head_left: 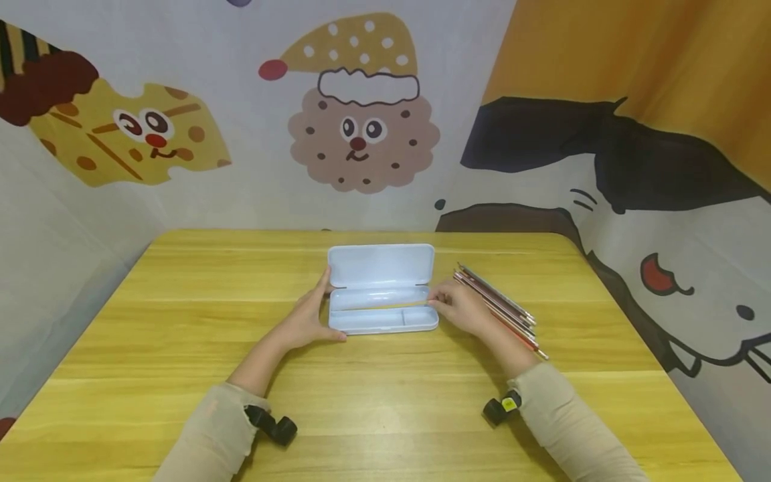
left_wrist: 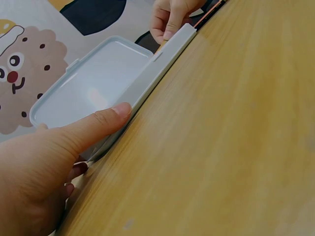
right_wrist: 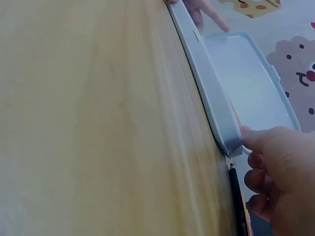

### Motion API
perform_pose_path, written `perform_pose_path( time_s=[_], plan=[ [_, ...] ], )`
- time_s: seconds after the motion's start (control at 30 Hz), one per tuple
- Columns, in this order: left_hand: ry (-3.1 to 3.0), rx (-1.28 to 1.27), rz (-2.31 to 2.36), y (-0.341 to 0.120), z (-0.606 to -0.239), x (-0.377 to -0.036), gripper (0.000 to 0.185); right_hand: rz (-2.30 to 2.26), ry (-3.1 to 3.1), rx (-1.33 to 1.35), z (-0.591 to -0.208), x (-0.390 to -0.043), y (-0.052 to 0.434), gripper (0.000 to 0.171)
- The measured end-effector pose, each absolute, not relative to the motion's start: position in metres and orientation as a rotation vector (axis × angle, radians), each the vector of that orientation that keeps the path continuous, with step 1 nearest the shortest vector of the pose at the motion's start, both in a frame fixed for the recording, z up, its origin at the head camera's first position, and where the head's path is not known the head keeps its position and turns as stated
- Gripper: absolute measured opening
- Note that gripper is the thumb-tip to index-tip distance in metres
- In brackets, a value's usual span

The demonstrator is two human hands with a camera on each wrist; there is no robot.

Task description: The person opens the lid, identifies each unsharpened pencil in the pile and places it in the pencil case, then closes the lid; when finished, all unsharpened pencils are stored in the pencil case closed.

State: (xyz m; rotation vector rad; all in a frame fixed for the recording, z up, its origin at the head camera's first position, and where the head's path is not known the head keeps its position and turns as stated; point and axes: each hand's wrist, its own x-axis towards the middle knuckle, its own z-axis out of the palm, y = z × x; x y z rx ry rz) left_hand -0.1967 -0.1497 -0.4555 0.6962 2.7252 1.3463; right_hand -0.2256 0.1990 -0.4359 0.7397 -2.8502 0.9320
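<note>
A pale blue pencil case (head_left: pixel 382 321) lies on the table with its lid (head_left: pixel 381 264) raised at the back. My left hand (head_left: pixel 306 318) holds the case's left end, thumb (left_wrist: pixel 101 123) along the front wall and fingers at the side behind. At the right end, my right hand (head_left: pixel 460 304) pinches a slim yellow pencil (head_left: pixel 385 306) between thumb and fingertips. The pencil lies lengthwise in the case, and its held end is hidden by the fingers. Several pencils (head_left: pixel 506 304) lie in a loose bundle beside the right hand, partly under the wrist.
The wooden table (head_left: pixel 385 402) carries the case and pencils. Its back edge meets a cloth (head_left: pixel 253 207) printed with cartoon figures. A black wrist camera (head_left: pixel 274 425) sits on the left sleeve, another camera (head_left: pixel 501 408) on the right. The front compartment has a divider (head_left: pixel 403 317).
</note>
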Motion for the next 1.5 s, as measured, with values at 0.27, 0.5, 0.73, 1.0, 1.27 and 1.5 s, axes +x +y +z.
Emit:
perform_pose_path(
  time_s=[0.27,0.5,0.73,1.0,1.27,1.5],
  plan=[
    [2.716,0.665,1.338,-0.151,-0.455,-0.196,0.142,0.914,-2.897,0.758,-0.434,-0.228,0.199,0.005],
    [2.714,0.672,1.346,-0.15,-0.455,-0.196,0.141,0.944,-2.919,0.744,-0.43,-0.226,0.2,0.008],
    [2.709,0.667,1.346,-0.15,-0.454,-0.195,0.141,0.944,-2.896,0.742,-0.429,-0.225,0.2,0.006],
    [2.715,0.654,1.332,-0.15,-0.456,-0.197,0.141,0.982,-2.862,0.711,-0.428,-0.222,0.2,0.004],
    [2.714,0.652,1.336,-0.151,-0.456,-0.197,0.141,0.98,-2.834,0.62,-0.425,-0.218,0.203,0.01],
    [2.713,0.656,1.344,-0.151,-0.455,-0.197,0.141,0.946,-2.774,0.542,-0.412,-0.202,0.22,0.016]
  ],
)
